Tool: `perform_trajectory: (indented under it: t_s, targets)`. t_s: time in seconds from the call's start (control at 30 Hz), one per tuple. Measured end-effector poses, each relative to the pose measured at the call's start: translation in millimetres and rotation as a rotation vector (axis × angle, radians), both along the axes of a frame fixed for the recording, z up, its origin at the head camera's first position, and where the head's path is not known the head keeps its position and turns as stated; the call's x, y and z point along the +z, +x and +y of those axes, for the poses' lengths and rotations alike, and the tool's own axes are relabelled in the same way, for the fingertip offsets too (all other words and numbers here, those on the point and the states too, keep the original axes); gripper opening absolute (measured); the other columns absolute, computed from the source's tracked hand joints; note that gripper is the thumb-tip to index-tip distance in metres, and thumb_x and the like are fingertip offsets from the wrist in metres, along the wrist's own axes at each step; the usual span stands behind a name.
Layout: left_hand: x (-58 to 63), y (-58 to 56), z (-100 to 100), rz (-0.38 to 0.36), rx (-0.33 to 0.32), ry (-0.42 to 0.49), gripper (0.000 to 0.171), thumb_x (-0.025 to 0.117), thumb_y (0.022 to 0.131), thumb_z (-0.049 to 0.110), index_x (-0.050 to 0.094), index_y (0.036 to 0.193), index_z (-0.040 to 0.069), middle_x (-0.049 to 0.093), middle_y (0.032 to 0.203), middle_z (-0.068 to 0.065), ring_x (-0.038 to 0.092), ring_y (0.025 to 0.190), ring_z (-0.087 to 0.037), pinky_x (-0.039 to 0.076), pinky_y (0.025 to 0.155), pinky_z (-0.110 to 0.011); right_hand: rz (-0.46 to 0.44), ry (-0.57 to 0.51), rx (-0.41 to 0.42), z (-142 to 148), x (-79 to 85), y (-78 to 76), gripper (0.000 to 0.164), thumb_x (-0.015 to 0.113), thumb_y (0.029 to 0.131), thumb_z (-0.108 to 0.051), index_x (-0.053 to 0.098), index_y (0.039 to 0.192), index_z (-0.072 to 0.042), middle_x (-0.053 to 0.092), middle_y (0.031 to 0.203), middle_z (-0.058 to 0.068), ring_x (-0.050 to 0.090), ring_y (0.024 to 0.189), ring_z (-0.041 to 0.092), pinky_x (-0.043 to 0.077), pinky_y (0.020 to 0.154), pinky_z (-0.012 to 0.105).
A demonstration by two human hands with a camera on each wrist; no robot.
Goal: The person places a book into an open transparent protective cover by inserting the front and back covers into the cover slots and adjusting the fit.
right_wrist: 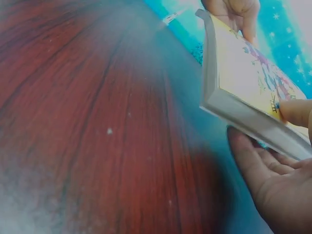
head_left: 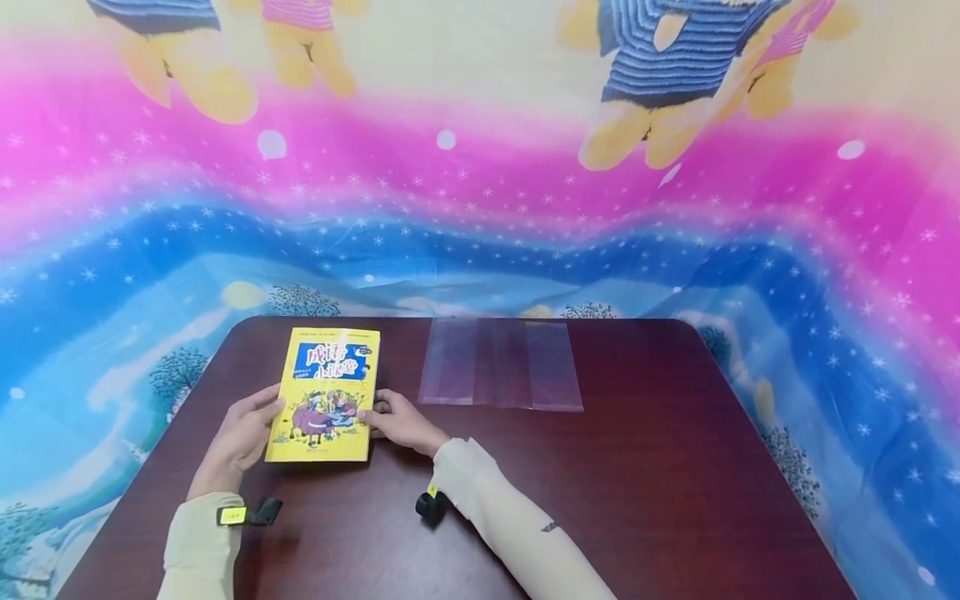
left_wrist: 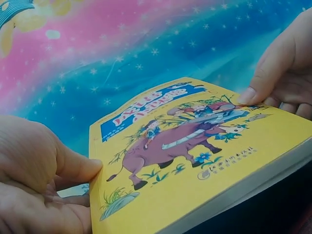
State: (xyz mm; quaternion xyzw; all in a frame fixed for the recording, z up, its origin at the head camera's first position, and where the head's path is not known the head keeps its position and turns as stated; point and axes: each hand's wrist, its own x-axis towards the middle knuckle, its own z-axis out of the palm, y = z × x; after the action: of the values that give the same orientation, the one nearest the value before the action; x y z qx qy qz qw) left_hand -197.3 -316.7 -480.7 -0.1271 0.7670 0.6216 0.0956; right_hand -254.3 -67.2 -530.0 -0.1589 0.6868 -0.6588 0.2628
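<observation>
Gripping and steadying looks to be the step in hand: the left hand [head_left: 242, 429] and right hand [head_left: 405, 423], apart from each other, clasp opposite long sides of the yellow book [head_left: 326, 396], thumbs on its front cover. The book sits between them above the left part of the dark table [head_left: 675, 467], cover upward, seemingly raised and tilted. As a judgement, the next move calls for a firm hold on both sides, with one hand taking the weight before the other lets go. The right wrist view shows the right hand's fingers beneath the book, which the head view mostly hides; the left wrist view brings the purple ox [left_wrist: 168, 146] up close. Only the head view shows the clear plastic sheet [head_left: 501, 367] lying near the table's far edge, right of the book, with the patterned backdrop [head_left: 465, 192] behind it
</observation>
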Motion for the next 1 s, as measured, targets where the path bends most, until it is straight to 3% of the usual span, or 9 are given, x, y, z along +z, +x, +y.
perform_trajectory:
  t_s: [0.23,0.6,0.83,1.0]
  targets:
    - [-1.4,-0.2,8.3,-0.019,0.021,0.017,0.062,0.036,0.111,0.030,0.015,0.162,0.002,0.055,0.135,-0.017,0.066,0.094,-0.004,0.058,0.082,-0.025,0.024,-0.044,-0.066,7.1,-0.6,-0.3,0.026,0.064,0.100,-0.009,0.056,0.123,-0.001,0.070,0.097,0.010,0.073,0.084,0.019,0.063,0.074,0.039]
    - [-9.1,-7.2,27.7,0.052,-0.020,0.008,0.057,0.045,0.109,0.015,0.025,0.159,-0.004,0.041,0.152,-0.033,0.065,0.096,0.001,0.057,0.085,-0.021,0.064,-0.037,-0.113,33.2,-1.7,-6.8,0.025,0.065,0.098,-0.009,0.060,0.121,0.000,0.068,0.093,0.009,0.071,0.078,0.016,0.062,0.068,0.035]
    - [-16.8,-12.5,48.1,0.065,-0.056,-0.063,0.054,0.045,0.107,0.007,0.029,0.157,-0.006,0.043,0.150,-0.034,0.066,0.111,-0.016,0.057,0.095,-0.031,0.101,0.022,-0.155,56.4,-6.2,-10.9,0.030,0.066,0.098,-0.011,0.061,0.126,0.000,0.065,0.093,0.008,0.069,0.079,0.015,0.062,0.068,0.034]
    - [-19.9,-15.0,59.6,0.067,-0.039,-0.069,0.052,0.046,0.106,0.005,0.031,0.155,-0.008,0.045,0.147,-0.035,0.066,0.115,-0.023,0.056,0.097,-0.036,0.131,0.027,-0.142,69.3,-5.2,-14.9,0.035,0.066,0.097,-0.009,0.061,0.129,0.003,0.066,0.092,0.009,0.068,0.081,0.016,0.062,0.069,0.035]
